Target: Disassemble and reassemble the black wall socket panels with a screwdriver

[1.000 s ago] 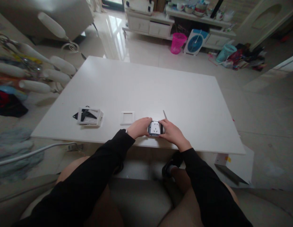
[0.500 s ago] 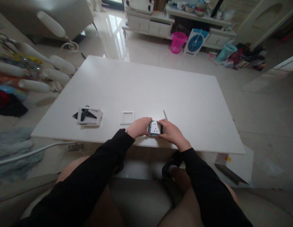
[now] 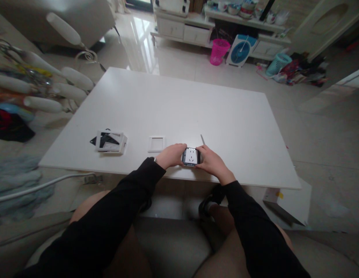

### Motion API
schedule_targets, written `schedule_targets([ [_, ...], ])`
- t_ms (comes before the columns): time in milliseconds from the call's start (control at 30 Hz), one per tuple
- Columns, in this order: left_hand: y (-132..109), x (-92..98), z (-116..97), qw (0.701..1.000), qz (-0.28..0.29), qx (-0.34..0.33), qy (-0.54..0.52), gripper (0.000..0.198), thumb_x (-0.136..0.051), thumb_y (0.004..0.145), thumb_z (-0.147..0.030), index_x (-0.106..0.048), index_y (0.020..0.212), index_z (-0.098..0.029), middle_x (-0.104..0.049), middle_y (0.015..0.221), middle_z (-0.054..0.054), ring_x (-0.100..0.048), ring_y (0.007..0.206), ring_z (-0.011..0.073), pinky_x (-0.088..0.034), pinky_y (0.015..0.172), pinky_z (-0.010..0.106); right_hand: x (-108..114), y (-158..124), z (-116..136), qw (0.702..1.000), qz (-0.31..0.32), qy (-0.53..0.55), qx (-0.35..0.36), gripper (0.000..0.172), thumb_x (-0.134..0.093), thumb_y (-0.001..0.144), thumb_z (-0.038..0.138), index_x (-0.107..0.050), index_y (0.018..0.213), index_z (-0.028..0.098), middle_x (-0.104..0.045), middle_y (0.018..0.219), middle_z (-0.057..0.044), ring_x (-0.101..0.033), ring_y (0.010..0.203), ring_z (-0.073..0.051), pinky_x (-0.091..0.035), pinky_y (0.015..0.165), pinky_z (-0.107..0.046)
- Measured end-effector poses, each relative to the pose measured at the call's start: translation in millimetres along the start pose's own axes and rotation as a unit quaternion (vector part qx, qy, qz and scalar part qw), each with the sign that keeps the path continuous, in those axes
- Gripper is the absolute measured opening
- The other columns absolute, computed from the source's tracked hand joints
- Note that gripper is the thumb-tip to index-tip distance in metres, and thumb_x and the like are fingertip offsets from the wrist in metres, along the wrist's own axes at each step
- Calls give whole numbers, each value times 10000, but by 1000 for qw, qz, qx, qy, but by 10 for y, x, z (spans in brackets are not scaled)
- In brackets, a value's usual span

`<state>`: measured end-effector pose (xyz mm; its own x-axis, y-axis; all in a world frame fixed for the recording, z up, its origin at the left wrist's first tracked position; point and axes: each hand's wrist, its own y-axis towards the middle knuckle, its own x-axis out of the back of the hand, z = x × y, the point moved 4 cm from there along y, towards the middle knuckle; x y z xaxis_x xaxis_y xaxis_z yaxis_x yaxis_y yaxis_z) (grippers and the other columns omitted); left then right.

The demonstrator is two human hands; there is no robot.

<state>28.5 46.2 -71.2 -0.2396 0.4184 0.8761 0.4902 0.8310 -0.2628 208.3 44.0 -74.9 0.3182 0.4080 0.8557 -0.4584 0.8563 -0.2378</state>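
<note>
Between my two hands, near the front edge of the white table [image 3: 179,104], is a wall socket [image 3: 191,156] with a white face, slotted holes and a dark surround. My left hand [image 3: 173,155] grips its left side, fingers closed round the edge. On the opposite side my right hand [image 3: 210,161] holds the right edge, thumb below and fingers above. A white square frame [image 3: 151,144] lies flat to the left of my left hand. Just beyond my right fingers rests a thin grey tool [image 3: 202,139], its near end hidden by the hand.
Farther left on the table stands an open white box [image 3: 123,144] with black and white pieces in it. White curved lamp arms [image 3: 78,78] reach in at the left. Across the floor are a pink basket [image 3: 219,52] and a blue-and-white fan [image 3: 241,51].
The white face of the socket appears slightly shifted within its dark surround. Both hands keep nearly the same place and grip.
</note>
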Motion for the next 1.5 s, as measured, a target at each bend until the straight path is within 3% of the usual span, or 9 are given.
schedule_targets([
  [600,-24,5,70,1000,12,7,5,478,-830,768,-337,-586,1130,-144,-692,1209,175,-685,1082,303,-520,883,347,-54,-9,99,1000,-2,5,5,625,-858,771,199,-583,1332,222,-620,1344,-98,-665,1124,-260,-543,931,-390],
  [667,-37,8,92,1000,11,6,-3,579,-833,749,-338,-566,1220,-132,-676,1252,185,-672,1128,310,-523,922,354,-68,-1,117,1000,-3,15,9,664,-868,762,215,-573,1357,223,-614,1360,-104,-661,1152,-273,-548,959,-411],
  [800,-56,123,239,999,-7,1,-32,1020,-876,611,-239,-397,1506,-126,-554,1476,211,-586,1322,327,-499,1062,363,-29,18,72,998,-25,48,36,824,-913,735,310,-518,1453,223,-580,1432,-128,-610,1283,-306,-515,1081,-458],
  [833,-61,172,308,999,-12,11,-34,988,-843,625,-192,-409,1511,-120,-551,1484,208,-582,1334,316,-494,1074,352,-2,23,32,998,-37,47,34,804,-896,759,331,-519,1459,211,-578,1436,-138,-596,1305,-314,-499,1107,-465],
  [933,-83,312,562,995,-29,94,-11,464,-625,808,-117,-644,1272,-121,-704,1274,155,-672,1179,258,-515,1011,331,85,39,-144,997,-70,14,-8,563,-769,882,327,-583,1393,178,-616,1364,-154,-607,1266,-319,-484,1112,-461],
  [1033,-115,327,721,986,-17,165,12,253,-591,829,-123,-742,1029,-167,-780,1061,111,-720,1012,240,-537,902,319,136,48,-310,995,-80,-25,-61,353,-658,927,266,-653,1270,182,-647,1247,-143,-633,1163,-302,-504,1043,-429],
  [1233,-135,103,679,987,25,158,10,123,-653,757,-109,-747,793,-179,-790,906,112,-737,884,241,-538,795,308,150,34,-419,987,-57,-82,-124,328,-623,889,216,-668,1211,174,-623,1197,-143,-646,1024,-281,-514,905,-388],
  [1500,-169,-18,555,984,63,165,23,115,-742,741,-221,-754,847,-178,-787,915,131,-753,907,274,-560,787,336,77,19,-472,986,-15,-87,-139,304,-626,875,200,-634,1178,173,-681,1129,-148,-666,944,-269,-489,803,-373],
])
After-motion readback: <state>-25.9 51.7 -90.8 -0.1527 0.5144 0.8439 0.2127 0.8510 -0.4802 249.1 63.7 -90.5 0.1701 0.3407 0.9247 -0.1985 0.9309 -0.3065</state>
